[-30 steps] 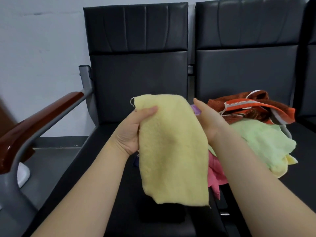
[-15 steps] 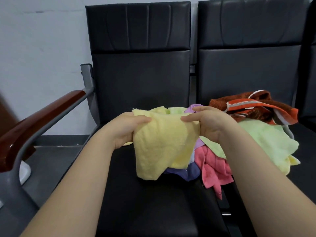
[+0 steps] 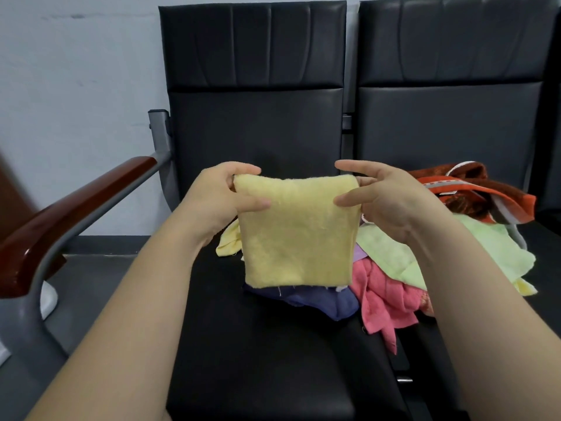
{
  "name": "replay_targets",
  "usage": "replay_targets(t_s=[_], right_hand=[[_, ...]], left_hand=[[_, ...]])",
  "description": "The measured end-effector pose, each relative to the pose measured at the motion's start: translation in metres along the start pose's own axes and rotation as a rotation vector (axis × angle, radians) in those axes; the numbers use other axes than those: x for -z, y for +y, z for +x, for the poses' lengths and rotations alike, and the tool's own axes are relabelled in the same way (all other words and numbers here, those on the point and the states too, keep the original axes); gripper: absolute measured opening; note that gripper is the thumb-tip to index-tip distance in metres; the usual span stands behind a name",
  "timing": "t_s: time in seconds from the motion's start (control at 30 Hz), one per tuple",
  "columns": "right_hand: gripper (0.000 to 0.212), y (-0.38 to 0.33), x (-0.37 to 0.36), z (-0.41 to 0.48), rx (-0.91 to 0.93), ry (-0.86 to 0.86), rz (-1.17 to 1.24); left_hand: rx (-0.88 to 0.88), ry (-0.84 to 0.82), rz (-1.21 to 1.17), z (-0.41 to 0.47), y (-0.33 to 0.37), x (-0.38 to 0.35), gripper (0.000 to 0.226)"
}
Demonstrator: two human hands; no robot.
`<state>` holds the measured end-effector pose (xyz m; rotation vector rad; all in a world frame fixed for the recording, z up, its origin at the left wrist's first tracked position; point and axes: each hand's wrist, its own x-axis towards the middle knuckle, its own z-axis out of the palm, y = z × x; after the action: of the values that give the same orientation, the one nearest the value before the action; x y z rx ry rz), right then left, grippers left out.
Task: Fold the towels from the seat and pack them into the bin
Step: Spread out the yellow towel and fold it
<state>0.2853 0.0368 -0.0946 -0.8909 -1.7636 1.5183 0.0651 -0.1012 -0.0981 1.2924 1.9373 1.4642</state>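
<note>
my left hand (image 3: 223, 197) + right hand (image 3: 384, 197) pinch top corners of yellow towel (image 3: 296, 235), folded, held over seat (image 3: 261, 354) | unfolded pile (image 3: 394, 262) at 3 o'clock | bin not visible | packing left

The scene is lit evenly and fairly brightly, with soft light from above — shadows are faint. A dull sheen is spread over the black chair backs (image 3: 252, 50), and a small glint is caught on the wooden armrest (image 3: 28, 253). The yellow towel (image 3: 297, 232) is rendered sharp; lines are bowed toward the edges, and a brown shape (image 3: 9, 196) at far left is smeared by blur.
</note>
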Motion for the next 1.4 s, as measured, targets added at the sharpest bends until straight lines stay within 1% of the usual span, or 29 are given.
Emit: replay_targets(t_s=[0.03,0.1,0.17,0.23,0.3,0.33,0.37,0.43,0.47,0.53,0.63,0.73,0.8,0.87,0.9,0.97,1.0,1.07,1.1,1.13,1.17,1.2,1.23,1.3,1.33,1.4], right_hand=[[0.059,-0.002,0.000,-0.003,0.017,0.013,-0.052],[0.045,-0.002,-0.001,-0.005,0.056,0.090,-0.219],[0.028,-0.001,-0.002,-0.005,0.088,0.149,-0.368],[0.017,-0.001,-0.004,-0.006,0.109,0.170,-0.490],[0.016,-0.004,-0.001,-0.008,0.132,0.144,-0.609],[0.016,-0.006,0.001,-0.010,0.152,0.119,-0.629],[0.016,-0.009,0.004,-0.012,0.172,0.089,-0.594],[0.019,-0.011,0.009,-0.015,0.190,-0.002,-0.391],[0.019,-0.011,0.010,-0.015,0.191,-0.042,-0.284],[0.016,-0.009,0.008,-0.016,0.198,-0.094,-0.148],[0.023,-0.003,-0.001,-0.013,0.169,-0.087,-0.036],[0.029,0.008,-0.012,-0.006,0.075,-0.036,0.011],[0.029,0.021,-0.019,0.003,0.016,0.013,-0.009],[0.036,0.032,-0.026,0.010,-0.032,0.073,-0.119],[0.041,0.038,-0.028,0.015,-0.058,0.112,-0.196],[0.055,0.047,-0.031,0.025,-0.151,0.196,-0.262],[0.058,0.052,-0.032,0.029,-0.205,0.247,-0.215],[0.055,0.062,-0.034,0.037,-0.309,0.326,0.031],[0.054,0.070,-0.033,0.042,-0.355,0.330,0.174],[0.052,0.078,-0.034,0.046,-0.399,0.314,0.267],[0.051,0.088,-0.034,0.051,-0.431,0.279,0.291],[0.050,0.095,-0.034,0.052,-0.457,0.235,0.258],[0.055,0.105,-0.033,0.057,-0.476,0.195,0.194],[0.071,0.109,-0.035,0.057,-0.530,0.128,0.050],[0.074,0.106,-0.037,0.054,-0.533,0.126,-0.017],[0.067,0.099,-0.040,0.046,-0.501,0.152,-0.181]], left_hand=[[-0.038,0.024,0.116,0.000,0.001,0.001,0.051],[-0.104,0.057,0.305,0.001,0.002,0.001,0.034],[-0.131,0.052,0.399,-0.001,0.003,-0.002,0.015],[-0.148,0.046,0.437,0.000,0.002,-0.003,0.007],[-0.170,0.016,0.416,0.001,0.001,0.000,0.009],[-0.162,-0.001,0.351,0.001,0.000,0.003,0.010],[-0.136,-0.014,0.240,0.001,-0.001,0.005,0.012],[-0.092,-0.053,-0.014,-0.001,-0.003,0.009,0.016],[-0.097,-0.082,-0.106,-0.002,-0.005,0.008,0.019],[-0.117,-0.116,-0.190,-0.002,-0.008,0.004,0.024],[-0.079,-0.068,-0.219,0.000,-0.011,-0.006,0.031],[0.044,-0.023,-0.233,0.004,-0.017,-0.015,0.037],[0.204,-0.035,-0.192,0.008,-0.028,-0.021,0.040],[0.387,-0.081,-0.154,0.010,-0.042,-0.025,0.042],[0.470,-0.089,-0.189,0.012,-0.049,-0.026,0.043],[0.589,-0.063,-0.391,0.016,-0.057,-0.029,0.037],[0.621,-0.044,-0.500,0.018,-0.061,-0.030,0.033],[0.687,-0.020,-0.645,0.016,-0.066,-0.035,0.034],[0.721,-0.031,-0.659,0.013,-0.070,-0.040,0.037],[0.756,-0.056,-0.643,0.010,-0.076,-0.044,0.041],[0.793,-0.088,-0.588,0.007,-0.081,-0.048,0.044],[0.824,-0.122,-0.535,0.004,-0.085,-0.053,0.046],[0.845,-0.138,-0.483,0.004,-0.090,-0.056,0.050],[0.857,-0.143,-0.384,0.003,-0.094,-0.058,0.057],[0.858,-0.142,-0.337,0.004,-0.095,-0.059,0.059],[0.861,-0.154,-0.294,0.004,-0.095,-0.060,0.064]])
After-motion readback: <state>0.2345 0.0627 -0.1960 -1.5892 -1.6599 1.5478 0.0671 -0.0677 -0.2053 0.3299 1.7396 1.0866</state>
